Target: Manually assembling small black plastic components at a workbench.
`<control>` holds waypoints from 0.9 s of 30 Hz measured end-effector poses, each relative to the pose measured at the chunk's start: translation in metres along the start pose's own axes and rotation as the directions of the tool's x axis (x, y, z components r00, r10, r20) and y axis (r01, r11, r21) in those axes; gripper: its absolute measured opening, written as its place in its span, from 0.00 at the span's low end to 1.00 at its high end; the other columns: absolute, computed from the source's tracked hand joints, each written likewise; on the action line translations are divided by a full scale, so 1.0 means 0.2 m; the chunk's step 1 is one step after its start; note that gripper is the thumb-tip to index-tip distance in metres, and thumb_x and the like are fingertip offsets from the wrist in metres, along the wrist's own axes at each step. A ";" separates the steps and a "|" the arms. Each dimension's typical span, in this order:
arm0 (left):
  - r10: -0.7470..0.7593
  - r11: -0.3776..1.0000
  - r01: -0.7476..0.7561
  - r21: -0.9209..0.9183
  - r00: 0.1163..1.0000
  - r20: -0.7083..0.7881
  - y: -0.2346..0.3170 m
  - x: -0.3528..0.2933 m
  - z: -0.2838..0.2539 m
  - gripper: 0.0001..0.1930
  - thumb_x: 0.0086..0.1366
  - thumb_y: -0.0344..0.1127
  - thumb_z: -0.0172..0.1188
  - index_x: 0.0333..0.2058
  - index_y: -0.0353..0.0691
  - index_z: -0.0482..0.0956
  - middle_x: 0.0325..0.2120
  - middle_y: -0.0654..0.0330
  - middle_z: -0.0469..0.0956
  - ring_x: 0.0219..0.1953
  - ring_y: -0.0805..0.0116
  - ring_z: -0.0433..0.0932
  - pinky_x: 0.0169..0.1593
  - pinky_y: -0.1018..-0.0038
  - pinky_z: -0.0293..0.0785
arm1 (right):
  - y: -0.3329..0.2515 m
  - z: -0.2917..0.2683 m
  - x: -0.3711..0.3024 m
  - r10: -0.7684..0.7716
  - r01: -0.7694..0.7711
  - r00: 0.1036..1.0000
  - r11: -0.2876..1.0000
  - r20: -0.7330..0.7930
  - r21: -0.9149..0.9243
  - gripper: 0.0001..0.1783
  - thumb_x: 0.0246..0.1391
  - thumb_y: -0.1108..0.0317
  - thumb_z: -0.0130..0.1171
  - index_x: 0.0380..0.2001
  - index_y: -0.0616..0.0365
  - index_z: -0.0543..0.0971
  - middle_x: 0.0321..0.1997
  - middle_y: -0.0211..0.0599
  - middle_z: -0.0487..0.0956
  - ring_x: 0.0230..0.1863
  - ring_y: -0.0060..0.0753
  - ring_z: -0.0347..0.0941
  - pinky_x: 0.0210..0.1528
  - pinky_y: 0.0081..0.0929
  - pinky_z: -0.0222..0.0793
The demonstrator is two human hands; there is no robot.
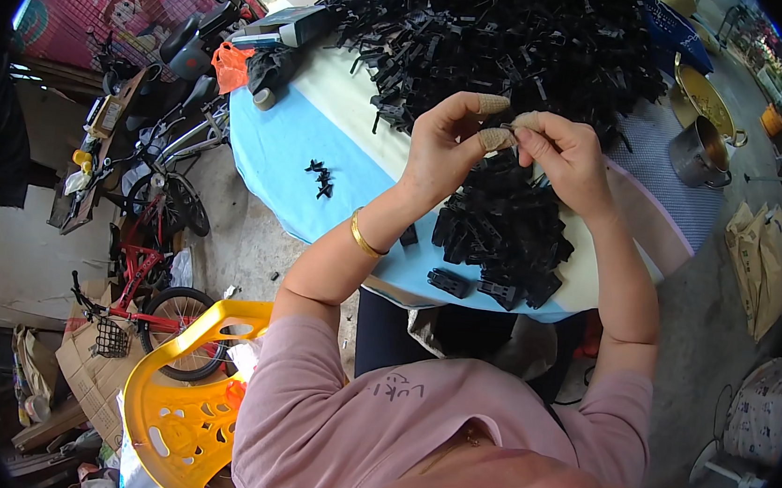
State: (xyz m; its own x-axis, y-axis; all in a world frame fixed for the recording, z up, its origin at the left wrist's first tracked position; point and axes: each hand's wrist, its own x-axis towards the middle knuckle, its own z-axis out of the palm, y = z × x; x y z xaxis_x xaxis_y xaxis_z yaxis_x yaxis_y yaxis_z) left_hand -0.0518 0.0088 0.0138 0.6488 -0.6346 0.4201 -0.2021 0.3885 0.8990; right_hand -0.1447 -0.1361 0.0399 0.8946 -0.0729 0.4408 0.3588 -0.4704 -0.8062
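My left hand (452, 146) and my right hand (564, 157) meet above the round table (277, 153), pinching a small dark part (509, 128) between taped fingertips. A gold bangle (362, 236) circles my left wrist. Directly under my hands lies a small heap of black plastic pieces (505, 231). A much larger pile of black plastic parts (496, 33) covers the far side of the table. A few loose black bits (320, 177) lie alone on the blue cloth to the left.
A yellow plastic chair (184, 393) stands at lower left, bicycles (158, 222) and a scooter (194, 37) beyond it. A metal pot (698, 153) and a brass basin (706, 100) sit at the right, with sacks (765, 266) on the ground.
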 end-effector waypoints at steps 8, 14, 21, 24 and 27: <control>0.211 0.911 -0.197 0.363 0.977 0.002 -0.01 -0.01 -0.01 0.11 0.51 0.20 0.61 0.35 0.32 0.74 0.27 0.65 0.74 0.31 0.77 0.74 0.36 0.83 0.71 | -0.01 0.02 -0.01 0.109 -0.110 0.994 0.993 0.028 0.039 0.07 0.55 0.72 0.49 0.27 0.64 0.74 0.19 0.26 0.70 0.22 0.13 0.64 0.25 0.12 0.59; 0.466 0.613 -0.414 0.673 0.877 0.115 0.02 -0.01 -0.02 0.13 0.49 0.22 0.63 0.35 0.34 0.74 0.27 0.67 0.72 0.29 0.79 0.72 0.34 0.84 0.70 | 0.00 0.02 0.01 0.131 -0.132 0.991 0.991 0.034 0.036 0.06 0.55 0.74 0.48 0.28 0.64 0.73 0.19 0.24 0.68 0.22 0.13 0.62 0.25 0.11 0.58; 0.030 1.000 -0.030 -0.004 0.982 0.187 0.04 0.02 -0.04 0.16 0.48 0.21 0.64 0.37 0.33 0.72 0.33 0.64 0.74 0.33 0.79 0.72 0.34 0.85 0.69 | 0.13 -0.09 0.06 0.135 -0.097 0.987 0.926 0.081 -0.364 0.10 0.46 0.69 0.58 0.33 0.61 0.76 0.22 0.32 0.74 0.23 0.24 0.69 0.26 0.21 0.64; 0.005 0.961 -0.124 0.246 0.900 0.435 0.05 0.02 -0.04 0.14 0.44 0.25 0.67 0.33 0.36 0.76 0.33 0.65 0.76 0.30 0.79 0.70 0.31 0.83 0.66 | 0.25 -0.06 0.08 0.090 -0.095 0.995 0.786 -0.040 -0.611 0.11 0.41 0.64 0.60 0.31 0.55 0.77 0.26 0.40 0.76 0.28 0.42 0.73 0.30 0.33 0.68; 0.066 0.927 -0.262 0.269 0.819 0.571 0.07 0.03 -0.01 0.13 0.44 0.30 0.68 0.31 0.38 0.79 0.30 0.64 0.77 0.29 0.76 0.71 0.34 0.80 0.68 | 0.28 -0.05 0.11 0.138 -0.187 0.982 0.760 -0.128 -0.622 0.11 0.39 0.63 0.58 0.27 0.57 0.78 0.26 0.42 0.76 0.29 0.44 0.74 0.32 0.34 0.69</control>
State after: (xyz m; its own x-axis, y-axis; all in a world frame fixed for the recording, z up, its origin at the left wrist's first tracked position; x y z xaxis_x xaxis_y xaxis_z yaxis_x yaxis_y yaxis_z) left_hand -0.0494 0.0126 0.0279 0.0992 -0.8751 0.4736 -0.5552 0.3463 0.7562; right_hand -0.1071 -0.1725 0.0075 0.8941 -0.2487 0.3725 -0.0605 -0.8911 -0.4497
